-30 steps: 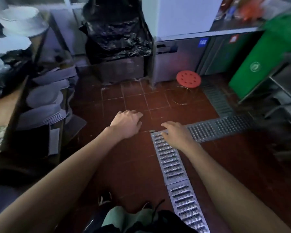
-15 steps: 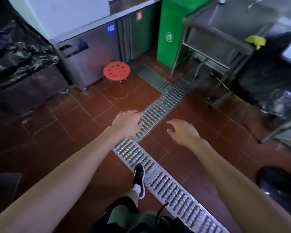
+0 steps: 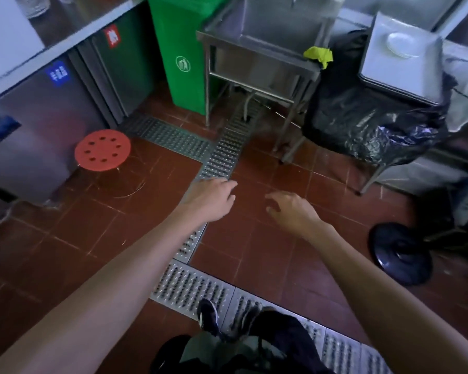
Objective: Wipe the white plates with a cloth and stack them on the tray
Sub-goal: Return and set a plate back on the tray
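Swung further to the right since half a second earlier: red stool [image 3: 102, 150] now at the left, steel sink [image 3: 265, 36] brought to the top centre, and a white tray [image 3: 384, 63] newly in sight at the upper right. Walked forward too, with one shoe [image 3: 208, 317] planted on the floor drain grate [image 3: 192, 288].

Held both arms out over the red floor tiles [image 3: 268, 265], apart from each other. Left hand [image 3: 211, 198] kept palm down with fingers relaxed and slightly bent, gripping nothing. Right hand [image 3: 292, 209] likewise empty, fingers loosely curled downward, thumb apart.

Found one white plate [image 3: 401, 44] lying on the tray, toward its far right part, well away from both hands. Tray rested on top of a stand draped in a black plastic bag [image 3: 373, 125]. Yellow-green cloth [image 3: 318, 55] sat bunched on the right front corner of the sink rim, between the sink basin and the tray, untouched.

Green bin [image 3: 179, 49] stood just left of the sink frame. Steel cabinet [image 3: 35, 125] ran along the left, stool just in front of it. Dark round base [image 3: 400, 256] lay on the floor at the right, near the right forearm. Could not tell whether more plates stood elsewhere.
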